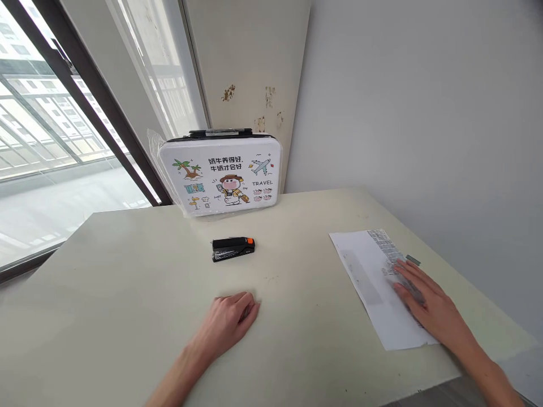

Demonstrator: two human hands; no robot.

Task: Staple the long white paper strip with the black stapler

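My right hand (424, 299) lies flat with its fingers stretched out on a white sheet of paper (373, 282) at the right side of the table. My left hand (231, 319) rests on the bare tabletop near the middle, fingers loosely curled, holding nothing. A black stapler (232, 248) with an orange end lies on the table a short way beyond my left hand, untouched.
A small white case (220, 175) printed with cartoon travel pictures stands upright at the back of the cream table (106, 294), against the wall. A window with a dark frame (89, 85) fills the left. A plain wall runs along the right.
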